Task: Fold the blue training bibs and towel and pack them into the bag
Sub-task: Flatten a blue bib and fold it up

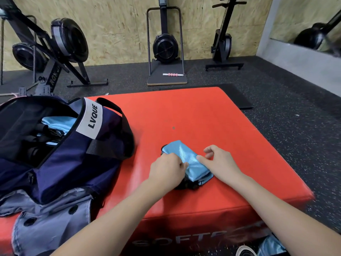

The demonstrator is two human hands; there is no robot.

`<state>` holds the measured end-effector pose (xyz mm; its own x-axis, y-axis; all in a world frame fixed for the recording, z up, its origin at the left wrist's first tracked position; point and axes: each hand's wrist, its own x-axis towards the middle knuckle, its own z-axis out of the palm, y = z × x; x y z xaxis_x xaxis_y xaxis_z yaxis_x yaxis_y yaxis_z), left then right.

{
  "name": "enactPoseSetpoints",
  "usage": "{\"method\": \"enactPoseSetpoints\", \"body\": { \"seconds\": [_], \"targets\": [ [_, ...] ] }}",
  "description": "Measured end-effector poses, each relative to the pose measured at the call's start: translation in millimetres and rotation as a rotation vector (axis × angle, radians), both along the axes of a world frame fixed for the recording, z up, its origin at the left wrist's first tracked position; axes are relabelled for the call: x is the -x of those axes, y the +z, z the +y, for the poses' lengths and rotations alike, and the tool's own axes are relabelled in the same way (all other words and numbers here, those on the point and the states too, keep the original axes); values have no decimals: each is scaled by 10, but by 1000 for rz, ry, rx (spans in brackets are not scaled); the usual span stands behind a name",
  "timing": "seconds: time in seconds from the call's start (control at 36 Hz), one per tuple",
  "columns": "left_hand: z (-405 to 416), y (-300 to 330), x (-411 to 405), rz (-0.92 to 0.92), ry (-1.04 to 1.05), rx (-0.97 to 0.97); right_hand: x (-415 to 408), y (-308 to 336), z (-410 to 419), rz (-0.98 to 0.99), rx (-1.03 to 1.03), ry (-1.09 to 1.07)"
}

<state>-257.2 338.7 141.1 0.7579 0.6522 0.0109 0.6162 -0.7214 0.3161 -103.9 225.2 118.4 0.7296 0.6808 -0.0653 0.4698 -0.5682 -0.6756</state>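
Note:
A light blue training bib point(186, 157), folded into a small packet with black trim at its ends, lies on the red soft box point(193, 115). My left hand point(167, 168) pinches the bib's left edge. My right hand point(218, 160) rests on the right edge, thumb touching the cloth, fingers loosely curled above it. The navy bag point(73, 154) stands unzipped on the box's left side. More light blue fabric point(56, 121) lies inside it among black items.
A grey garment with dark buttons point(51, 222) lies in front of the bag. More blue cloth point(270, 246) shows at the bottom right on the floor. Rowing machines point(165, 45) stand along the plywood wall, with a pink roller point(173, 74) and a black mat point(238, 97) behind the box.

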Motion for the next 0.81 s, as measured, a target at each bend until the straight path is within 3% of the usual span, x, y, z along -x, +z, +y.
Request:
{"method": "enactPoseSetpoints", "body": {
  "seconds": [0.19,0.31,0.36,0.5,0.56,0.69,0.81],
  "targets": [
    [57,14,19,-60,2,-2,42,53,35,129,-9,13],
    [282,40,-2,-227,-41,40,30,29,74,391,-110,-12],
    [430,49,2,-298,-41,176,43,53,74,513,-178,36],
    [618,76,115,-464,-114,837,44,132,49,612,-274,102],
    [633,60,155,-495,-122,963,32,152,32,656,-309,120],
    [602,2,216,-496,-128,988,8,166,-21,749,-394,87],
    [534,-18,281,-600,-104,848,59,161,-45,823,-466,-42]
  ]
}}
